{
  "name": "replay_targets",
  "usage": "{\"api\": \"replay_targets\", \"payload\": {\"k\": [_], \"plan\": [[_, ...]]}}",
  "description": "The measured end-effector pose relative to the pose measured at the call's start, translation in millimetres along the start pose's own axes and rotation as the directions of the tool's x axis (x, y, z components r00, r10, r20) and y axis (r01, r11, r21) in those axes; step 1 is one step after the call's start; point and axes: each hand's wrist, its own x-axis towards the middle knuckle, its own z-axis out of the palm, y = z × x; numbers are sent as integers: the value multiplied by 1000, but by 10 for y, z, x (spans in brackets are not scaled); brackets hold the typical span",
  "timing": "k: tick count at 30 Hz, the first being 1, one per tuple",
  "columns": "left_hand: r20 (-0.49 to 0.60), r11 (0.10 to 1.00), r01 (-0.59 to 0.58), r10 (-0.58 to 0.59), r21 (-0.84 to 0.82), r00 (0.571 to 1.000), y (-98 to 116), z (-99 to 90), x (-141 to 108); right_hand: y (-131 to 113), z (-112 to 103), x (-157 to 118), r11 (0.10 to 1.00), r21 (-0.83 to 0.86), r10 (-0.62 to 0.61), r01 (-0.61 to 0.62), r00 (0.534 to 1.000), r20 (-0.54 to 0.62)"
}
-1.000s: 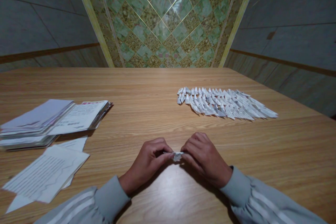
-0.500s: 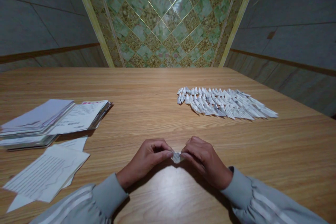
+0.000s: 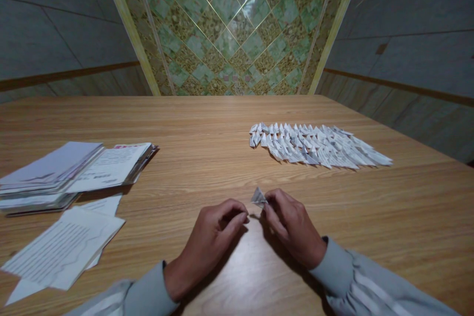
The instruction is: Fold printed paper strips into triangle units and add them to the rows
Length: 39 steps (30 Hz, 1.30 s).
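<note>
Between the thumb and fingers of my right hand (image 3: 292, 224) is a small folded paper triangle (image 3: 259, 198), its tip pointing up and away from me. My left hand (image 3: 213, 239) is just left of it, apart from the paper, with thumb and fingertips pinched together; nothing shows clearly between them. Farther off at the right, several folded paper pieces (image 3: 318, 147) lie in overlapping rows on the wooden table (image 3: 192, 158).
A stack of papers and booklets (image 3: 107, 168) lies at the left. Nearer me, loose written sheets (image 3: 62, 244) overlap on the table. A tiled wall (image 3: 240, 49) rises behind the table's far edge.
My left hand has come off the folded paper and moved slightly left. In my right hand the paper has been raised and turned, with its point now upward.
</note>
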Motion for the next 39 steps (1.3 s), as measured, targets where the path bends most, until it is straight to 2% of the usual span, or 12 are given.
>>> {"api": "replay_targets", "payload": {"k": [3,9,20,24,27,32,39], "plan": [[70,995,36,-29,-95,997,-3,67,-37,-63,36,-29,1000,10,-10,9,998,67],[31,971,97,-93,-219,995,-54,92,-21,-116,87,-82,996,28,-94,90,957,274],[79,921,68,-41,-384,996,-43,32,-3,-113,59,-47,977,211,-23,-21,979,200],[95,872,83,-42,-483,995,-75,49,-6,-132,38,-25,946,310,22,-93,974,226],[106,867,61,-10,-494,994,-105,60,-3,-144,14,-14,925,354,56,-141,969,240],[68,929,-57,88,-366,994,-114,66,4,-141,12,-11,920,350,97,-175,968,230],[90,879,30,14,-475,996,-89,84,0,-111,30,-9,953,280,72,-120,982,176]]}}
